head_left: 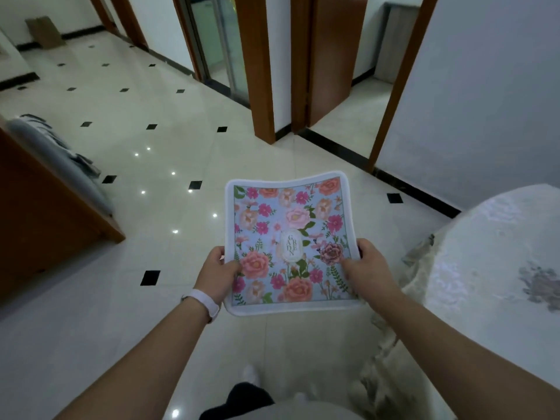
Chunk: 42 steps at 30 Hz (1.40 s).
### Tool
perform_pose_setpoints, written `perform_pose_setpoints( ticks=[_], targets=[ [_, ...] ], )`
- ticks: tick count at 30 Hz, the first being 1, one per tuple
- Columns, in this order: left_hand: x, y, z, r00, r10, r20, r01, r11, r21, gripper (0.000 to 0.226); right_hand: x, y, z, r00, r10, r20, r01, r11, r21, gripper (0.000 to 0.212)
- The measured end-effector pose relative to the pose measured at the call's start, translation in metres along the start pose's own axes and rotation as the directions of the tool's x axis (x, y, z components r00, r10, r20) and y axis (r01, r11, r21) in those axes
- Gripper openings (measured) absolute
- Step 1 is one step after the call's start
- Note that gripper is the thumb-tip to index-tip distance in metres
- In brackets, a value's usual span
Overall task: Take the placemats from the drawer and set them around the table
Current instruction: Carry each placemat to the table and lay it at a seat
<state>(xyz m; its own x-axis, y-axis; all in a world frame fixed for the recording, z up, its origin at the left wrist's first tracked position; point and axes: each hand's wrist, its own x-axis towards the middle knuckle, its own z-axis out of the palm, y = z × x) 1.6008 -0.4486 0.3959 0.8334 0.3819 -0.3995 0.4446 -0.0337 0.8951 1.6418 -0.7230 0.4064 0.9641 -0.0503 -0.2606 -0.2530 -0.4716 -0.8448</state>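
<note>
Cream floor tiles (151, 101) dotted with small black diamonds fill the room. One floral placemat (291, 225) shows, held face up over the floor, to the left of the one cloth-covered counter (485, 253); whether more lie beneath it cannot be told. Two grips hold it by its near half: the left grip (216, 274) pinches the left edge, thumb on top, and the right grip (368, 268) pinches the right edge likewise. One white wristband (203, 304) circles the left wrist.

arms: forward | left hand (216, 272): pinches placemat (288, 219) edge | right hand (368, 269): same
</note>
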Motion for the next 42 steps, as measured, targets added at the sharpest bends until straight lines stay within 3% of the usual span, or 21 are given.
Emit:
perform_pose_setpoints(
  ticks=[11,25,35,42],
  targets=[
    [0.169,0.05,0.073,0.96,-0.013,0.278,0.014,1.0,-0.005,0.031,0.116,-0.011,-0.003,0.971,0.145,-0.189,-0.137,0.989,0.053,0.01],
    [0.367,0.163,0.129,0.87,-0.022,0.492,-0.031,0.995,0.099,0.023,0.259,-0.078,0.013,0.897,0.266,-0.352,-0.2,0.957,0.212,0.017],
    [0.419,0.199,0.264,0.774,-0.076,0.628,-0.057,0.98,0.189,0.022,0.332,-0.036,-0.048,0.784,0.377,-0.493,-0.277,0.923,0.266,0.011],
    [0.467,0.243,0.383,0.783,-0.083,0.617,-0.077,0.971,0.228,0.023,0.425,-0.001,-0.114,0.754,0.426,-0.499,-0.288,0.898,0.331,0.011]
  ],
)
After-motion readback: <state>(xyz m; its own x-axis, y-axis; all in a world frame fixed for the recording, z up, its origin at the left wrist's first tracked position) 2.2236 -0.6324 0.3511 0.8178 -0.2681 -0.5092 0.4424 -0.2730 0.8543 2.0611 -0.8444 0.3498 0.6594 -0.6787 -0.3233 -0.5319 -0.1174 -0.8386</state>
